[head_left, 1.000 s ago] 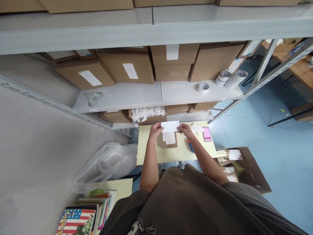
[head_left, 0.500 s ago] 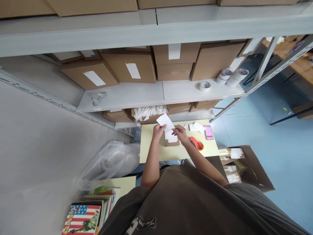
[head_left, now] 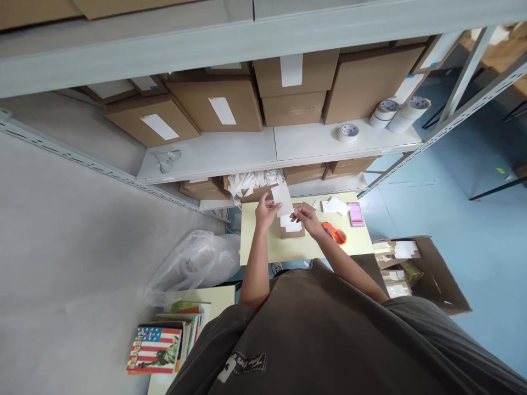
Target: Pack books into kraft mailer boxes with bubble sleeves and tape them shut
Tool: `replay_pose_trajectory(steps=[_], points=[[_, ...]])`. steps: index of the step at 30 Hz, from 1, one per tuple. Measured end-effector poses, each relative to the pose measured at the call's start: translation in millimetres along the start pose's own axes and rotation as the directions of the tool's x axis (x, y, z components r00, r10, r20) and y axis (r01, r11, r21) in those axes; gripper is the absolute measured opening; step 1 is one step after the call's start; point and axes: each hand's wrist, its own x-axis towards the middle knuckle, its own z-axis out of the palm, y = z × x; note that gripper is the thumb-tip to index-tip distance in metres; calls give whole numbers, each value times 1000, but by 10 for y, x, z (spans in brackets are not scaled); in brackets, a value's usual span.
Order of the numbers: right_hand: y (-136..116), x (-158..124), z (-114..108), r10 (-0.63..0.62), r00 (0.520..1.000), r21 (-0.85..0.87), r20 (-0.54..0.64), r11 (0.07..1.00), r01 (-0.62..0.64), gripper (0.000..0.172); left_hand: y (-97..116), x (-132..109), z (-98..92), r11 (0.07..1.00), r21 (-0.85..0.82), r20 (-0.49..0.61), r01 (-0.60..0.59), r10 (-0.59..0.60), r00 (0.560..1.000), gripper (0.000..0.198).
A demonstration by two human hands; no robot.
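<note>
A white paper sheet, which looks like a label [head_left: 282, 198], is held up over the table. My left hand [head_left: 265, 213] has it by the lower left edge, thumb on the front and index finger raised. At its lower right corner, the thumb and fingers of my right hand [head_left: 305, 217] are pinched together. Below both hands lies a small brown cardboard box [head_left: 293, 234] with white paper [head_left: 291, 224] on its top. An orange tape dispenser [head_left: 334, 233] rests right of my right forearm.
White cards [head_left: 335, 206] and a pink pack [head_left: 355, 214] lie on the pale yellow table [head_left: 257, 247]. Shelving ahead carries cardboard boxes [head_left: 218, 104] and tape rolls [head_left: 348, 133]. An open carton [head_left: 438, 280] stands right, a plastic bag [head_left: 197, 260] left, books [head_left: 156, 348] lower left.
The sheet has turned more upright. My left index finger has lifted, and my right fingers have closed in at the sheet's lower corner. The whole view has shifted slightly.
</note>
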Motion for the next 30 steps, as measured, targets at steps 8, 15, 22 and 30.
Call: replay_pose_trajectory(steps=[8, 15, 22, 30], points=[[-155, -36, -92, -61, 997, -67, -53, 996, 57, 50, 198, -500, 336, 987, -117, 270, -114, 142, 952, 33], [-223, -66, -120, -62, 995, -78, -73, 995, 56, 53, 220, -593, 449, 980, -157, 178, -123, 150, 972, 35], [-289, -96, -208, -117, 992, -103, -39, 988, 113, 51, 254, -637, 540, 981, -163, 157, -106, 132, 979, 37], [-323, -75, -329, -74, 997, -83, -7, 994, 74, 50, 272, -651, 649, 981, -179, 125, -71, 94, 988, 33]])
